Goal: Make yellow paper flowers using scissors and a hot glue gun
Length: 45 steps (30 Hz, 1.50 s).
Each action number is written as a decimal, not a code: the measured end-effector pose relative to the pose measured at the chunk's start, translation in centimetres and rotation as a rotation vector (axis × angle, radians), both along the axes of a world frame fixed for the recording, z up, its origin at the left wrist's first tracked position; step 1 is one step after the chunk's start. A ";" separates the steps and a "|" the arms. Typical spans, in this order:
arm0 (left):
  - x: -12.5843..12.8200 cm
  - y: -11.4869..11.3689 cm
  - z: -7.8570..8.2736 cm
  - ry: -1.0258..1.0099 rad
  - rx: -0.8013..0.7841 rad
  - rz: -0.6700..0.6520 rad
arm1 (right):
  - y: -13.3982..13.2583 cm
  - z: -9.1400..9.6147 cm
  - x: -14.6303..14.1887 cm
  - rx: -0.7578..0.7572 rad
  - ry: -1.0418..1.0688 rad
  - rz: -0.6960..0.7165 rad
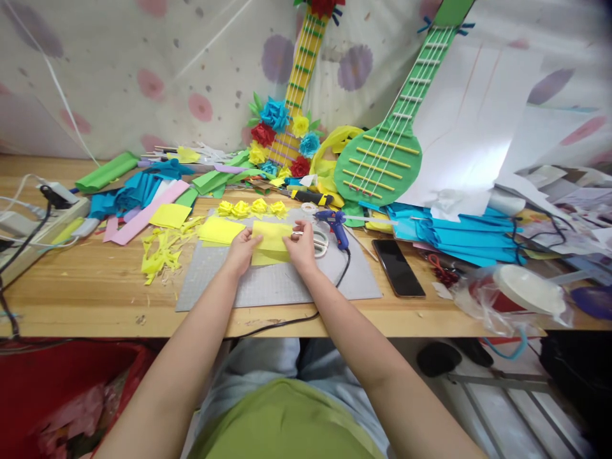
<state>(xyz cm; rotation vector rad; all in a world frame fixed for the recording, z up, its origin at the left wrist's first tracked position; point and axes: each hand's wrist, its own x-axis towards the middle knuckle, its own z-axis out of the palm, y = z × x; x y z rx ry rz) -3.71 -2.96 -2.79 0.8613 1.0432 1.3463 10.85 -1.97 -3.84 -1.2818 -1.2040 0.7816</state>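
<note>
My left hand (241,250) pinches the left edge of a yellow crepe paper piece (272,237) over the grey cutting mat (282,284). The paper's right edge is between the fingers of my right hand (301,245). Behind that hand show the pale handles of a pair of scissors (321,243); I cannot tell whether the hand touches them. Left of the paper lies a stack of yellow paper (220,231). Several yellow paper flowers (259,206) sit in a row beyond it. To the right, a blue glue gun (335,224) rests with its cord running over the mat.
Yellow scraps (162,252) and a power strip (48,233) are on the left. A phone (398,268) lies right of the mat. A green paper guitar (380,162) and a flowered yellow one (303,76) lean at the back. Blue crepe paper (449,236) lies right.
</note>
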 end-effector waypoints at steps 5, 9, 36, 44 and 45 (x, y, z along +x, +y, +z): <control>-0.1 0.1 0.0 -0.022 -0.016 0.026 | -0.1 0.0 0.1 0.019 -0.048 -0.021; -0.1 -0.1 0.1 -0.006 0.006 0.009 | 0.4 0.0 0.7 -0.028 0.080 0.060; 0.0 -0.3 0.0 0.014 0.048 -0.019 | 0.3 0.6 1.5 0.009 0.054 0.121; 0.0 -0.3 0.1 0.017 0.037 -0.019 | 0.2 0.9 1.5 -0.013 0.097 0.087; 0.0 -0.4 0.1 0.017 0.037 -0.018 | 0.2 0.9 1.5 -0.020 0.100 0.084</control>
